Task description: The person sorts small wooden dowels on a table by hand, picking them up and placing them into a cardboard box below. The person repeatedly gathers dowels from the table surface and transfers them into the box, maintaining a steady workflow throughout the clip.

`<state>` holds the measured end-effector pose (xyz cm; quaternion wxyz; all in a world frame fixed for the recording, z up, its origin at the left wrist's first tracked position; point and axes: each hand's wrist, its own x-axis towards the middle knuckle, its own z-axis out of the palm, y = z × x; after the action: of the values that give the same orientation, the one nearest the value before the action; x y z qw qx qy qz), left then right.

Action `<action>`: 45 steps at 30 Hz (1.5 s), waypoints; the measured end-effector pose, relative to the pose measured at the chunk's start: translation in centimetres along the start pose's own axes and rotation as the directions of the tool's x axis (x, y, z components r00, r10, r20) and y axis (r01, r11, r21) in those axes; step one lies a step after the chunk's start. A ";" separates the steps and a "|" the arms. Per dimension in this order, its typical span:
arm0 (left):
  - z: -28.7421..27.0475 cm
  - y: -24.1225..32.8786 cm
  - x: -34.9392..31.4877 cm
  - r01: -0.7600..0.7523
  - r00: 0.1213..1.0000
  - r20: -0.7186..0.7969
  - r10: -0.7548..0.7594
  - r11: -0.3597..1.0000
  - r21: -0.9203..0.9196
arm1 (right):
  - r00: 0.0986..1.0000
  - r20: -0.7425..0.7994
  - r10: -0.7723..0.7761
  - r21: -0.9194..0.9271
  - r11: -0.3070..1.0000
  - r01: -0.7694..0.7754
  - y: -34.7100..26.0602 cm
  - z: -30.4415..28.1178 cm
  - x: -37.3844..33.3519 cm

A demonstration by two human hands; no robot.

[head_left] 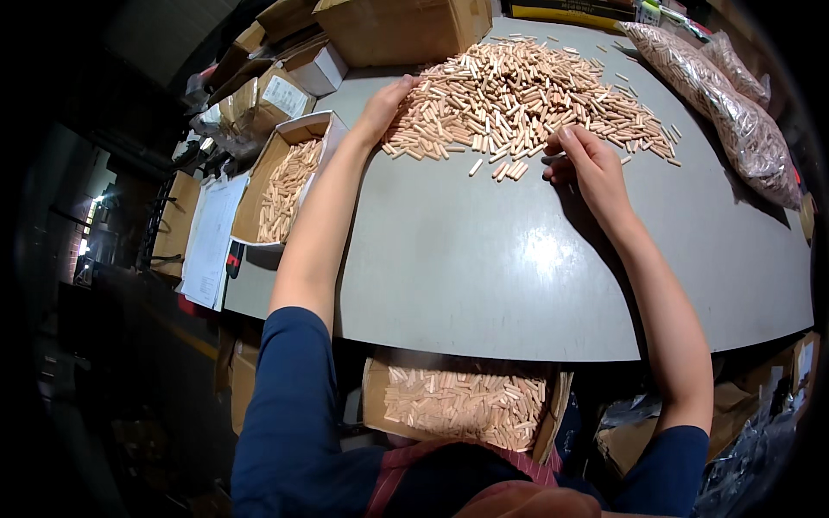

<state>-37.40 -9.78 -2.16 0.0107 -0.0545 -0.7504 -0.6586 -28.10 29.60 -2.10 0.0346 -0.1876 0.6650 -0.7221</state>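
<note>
A wide heap of short wooden dowel pins (518,95) covers the far middle of the grey table. My left hand (386,108) rests against the heap's left edge, its fingers stretched out along the pins. At the front right of the heap is my right hand (587,164), its fingers curled in and the thumb against them. Whatever lies between those fingertips is too small to make out; a dark patch shows beside them. Several loose pins (509,171) lie just in front of the heap, left of my right hand.
An open carton of dowels (332,138) stands beside my left forearm, and another dowel-filled box (373,401) sits below the table's front edge. Clear bags of dowels (734,112) lie at the right. A large cardboard box (397,34) stands at the back, papers (211,237) at the left.
</note>
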 end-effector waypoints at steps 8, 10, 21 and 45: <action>2.9 -1.1 -5.3 -0.133 0.976 -0.120 0.182 0.934 0.331 | 0.989 0.052 -0.136 -0.170 0.975 0.143 0.1 1.7 -0.9; 3.8 -2.0 -6.2 -0.212 0.954 -0.116 0.275 0.897 0.388 | 0.977 0.100 -0.191 -0.180 0.962 0.206 -0.2 2.6 -1.6; 10.5 3.3 -15.9 -0.208 0.969 0.003 0.247 0.811 0.547 | 0.880 0.268 -0.393 -0.331 0.820 0.467 -2.3 4.6 -4.1; 11.4 5.5 -18.1 -0.470 0.831 0.040 0.555 0.662 0.584 | 0.762 0.440 -0.475 -0.615 0.460 0.641 -2.3 5.9 -4.3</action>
<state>-18.29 1.03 0.18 0.2648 -0.2113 -0.8630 -0.3749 -21.76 25.59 -0.53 -0.2151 -0.4663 0.7892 -0.3368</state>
